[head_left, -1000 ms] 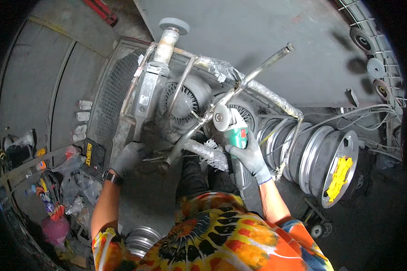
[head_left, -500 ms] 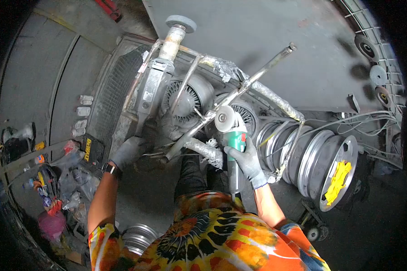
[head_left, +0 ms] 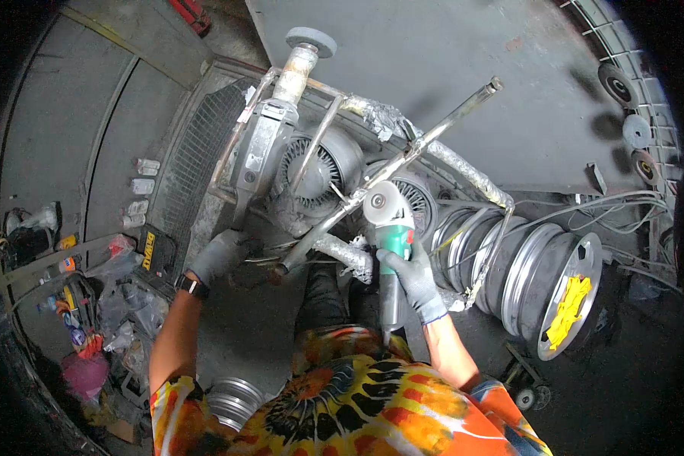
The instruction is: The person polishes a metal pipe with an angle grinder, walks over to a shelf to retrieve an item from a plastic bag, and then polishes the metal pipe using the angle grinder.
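Remotely, I have one head view up, with the pipe frame [head_left: 463, 169] as my landmark. Angle grinder [head_left: 392, 238], green-bodied with a grey barrel, sits over the near side of the pipe frame, disc end away from the tie-dye shirt [head_left: 342, 395]. My right hand [head_left: 413, 275], in a grey work glove, has its fingers wrapped round the green body. The pale disc [head_left: 380, 201] faces up towards the camera, beside the pipe frame's slanting bar [head_left: 457, 116]; I cannot tell whether the two touch.

My left hand [head_left: 215, 257], also gloved, dark watch [head_left: 192, 286] at the wrist, is off the pipe frame's near left corner, at the tail of a large grinder [head_left: 260, 148]. Its fingers bend towards that tail; I cannot tell whether they grip it. Large grinder lies along the pipe frame's left side, thick grinding wheel [head_left: 311, 41] past the far left corner.

Within the pipe frame: two dusty slotted wheels [head_left: 317, 181], side by side. Right of the pipe frame: row of wheel rims [head_left: 530, 277] lying on their sides, yellow cloth or gloves [head_left: 568, 311] on the end one. Farther right: cables [head_left: 623, 199]. Beyond the pipe frame: broad grey panel [head_left: 433, 53]. Well left of the pipe frame: black-and-yellow DeWalt case [head_left: 158, 251], plastic bags [head_left: 133, 308] next to it.
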`<state>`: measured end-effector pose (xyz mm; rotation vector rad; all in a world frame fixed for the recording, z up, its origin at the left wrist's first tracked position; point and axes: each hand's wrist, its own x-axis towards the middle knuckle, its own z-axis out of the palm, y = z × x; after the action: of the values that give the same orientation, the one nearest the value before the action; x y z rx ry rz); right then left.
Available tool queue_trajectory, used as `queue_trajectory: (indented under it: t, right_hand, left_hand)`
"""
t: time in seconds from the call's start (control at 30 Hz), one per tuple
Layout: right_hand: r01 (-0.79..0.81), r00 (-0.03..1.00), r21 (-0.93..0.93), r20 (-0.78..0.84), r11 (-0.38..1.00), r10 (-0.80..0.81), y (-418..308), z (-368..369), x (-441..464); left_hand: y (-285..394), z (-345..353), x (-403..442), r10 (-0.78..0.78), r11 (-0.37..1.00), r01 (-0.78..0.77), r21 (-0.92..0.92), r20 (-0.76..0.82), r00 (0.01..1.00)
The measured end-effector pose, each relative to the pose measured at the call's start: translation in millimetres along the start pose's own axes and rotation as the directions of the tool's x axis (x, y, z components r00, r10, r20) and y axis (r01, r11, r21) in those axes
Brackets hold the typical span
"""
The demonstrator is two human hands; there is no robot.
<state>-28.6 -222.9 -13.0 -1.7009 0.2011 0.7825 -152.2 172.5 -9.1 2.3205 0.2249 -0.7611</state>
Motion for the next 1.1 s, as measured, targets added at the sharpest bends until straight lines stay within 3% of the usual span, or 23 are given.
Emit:
queue_trajectory:
  t: [0.1, 0.23, 0.27, 0.33, 0.4, 0.47, 0.53, 0.6, 0.73, 0.83, 0.9, 1.03, 1.1]
  right_hand:
    - [0.136, 0.991, -0.163, 0.007, 0.977, -0.137, -12, -17, 13]
    - [0.179, 0.984, -0.464, 0.098, 0.867, -0.151, -45, -45, 30]
    - [0.183, 0.981, -0.399, 0.136, 0.899, -0.139, -53, -50, 31]
    - [0.219, 0.974, -0.553, 0.179, 0.804, -0.142, -58, -62, 45]
    - [0.269, 0.960, -0.564, 0.220, 0.780, -0.172, -66, -69, 54]
    - [0.322, 0.943, -0.571, 0.264, 0.755, -0.203, -74, -73, 62]
    - [0.293, 0.945, -0.605, 0.300, 0.740, -0.128, -79, -78, 67]
    - [0.293, 0.944, -0.618, 0.308, 0.729, -0.117, -80, -83, 69]
    - [0.309, 0.934, -0.612, 0.341, 0.728, -0.109, -87, -84, 63]
    - [0.337, 0.923, -0.578, 0.359, 0.743, -0.140, -95, -86, 53]
    - [0.344, 0.918, -0.571, 0.371, 0.745, -0.140, -103, -86, 48]
    - [0.378, 0.907, -0.608, 0.394, 0.698, -0.148, -115, -87, 39]
    - [0.392, 0.901, -0.618, 0.407, 0.682, -0.149, -118, -89, 38]
  left_hand:
    - [15, -5, -4, -0.055, 0.998, 0.055, 0.009, -0.004, 0.998]
    - [-4, 12, -5, -0.033, 0.999, 0.034, 0.026, -0.055, 0.998]
    - [0, 13, -6, -0.034, 0.999, 0.033, -0.015, -0.105, 0.994]
    - [14, 12, -13, -0.041, 0.998, 0.032, -0.058, -0.158, 0.987]
    - [31, 7, -20, -0.214, 0.975, 0.202, -0.088, -0.162, 0.963]
    - [14, 19, -21, -0.205, 0.976, 0.188, -0.108, -0.183, 0.962]
    - [13, 25, -25, -0.198, 0.976, 0.174, -0.130, -0.201, 0.959]
    - [19, 30, -28, -0.398, 0.893, 0.354, -0.276, -0.123, 0.909]
    - [30, 33, -33, -0.427, 0.876, 0.383, -0.294, -0.101, 0.899]
    - [19, 52, -35, -0.356, 0.909, 0.303, -0.287, -0.156, 0.921]
    - [18, 61, -39, -0.210, 0.974, 0.156, -0.164, -0.399, 0.892]
    - [19, 66, -43, -0.196, 0.981, 0.173, -0.093, -0.415, 0.888]
    - [22, 65, -44, -0.287, 0.954, 0.240, -0.181, -0.314, 0.905]
